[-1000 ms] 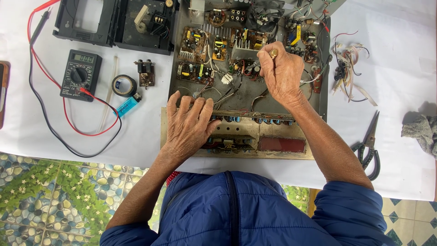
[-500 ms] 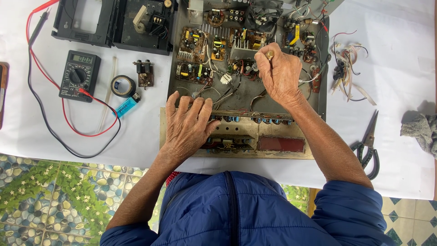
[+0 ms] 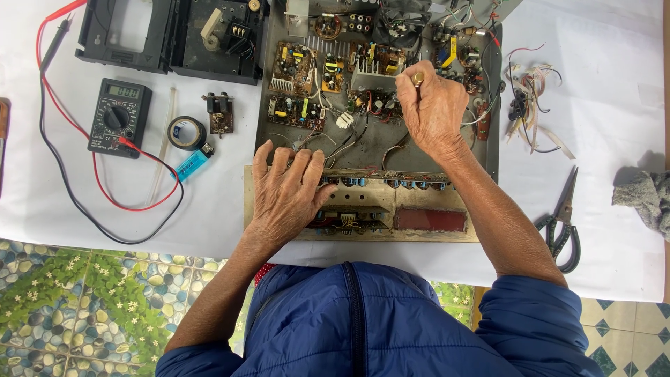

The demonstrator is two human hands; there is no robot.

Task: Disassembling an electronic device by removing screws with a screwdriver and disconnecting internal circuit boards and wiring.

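My right hand (image 3: 434, 112) pinches a brass-tipped tool (image 3: 417, 78) end-on over the far boards, left hand (image 3: 285, 195) spread flat on the open grey metal amplifier chassis (image 3: 391, 150)'s near edge.

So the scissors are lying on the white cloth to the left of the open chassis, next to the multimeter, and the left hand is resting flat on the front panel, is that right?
Not quite. In the head view the scissors lie to the right of the open chassis, far from the multimeter, which sits on the left. The rest holds: they are on the white cloth, and the left hand rests flat on the front panel.
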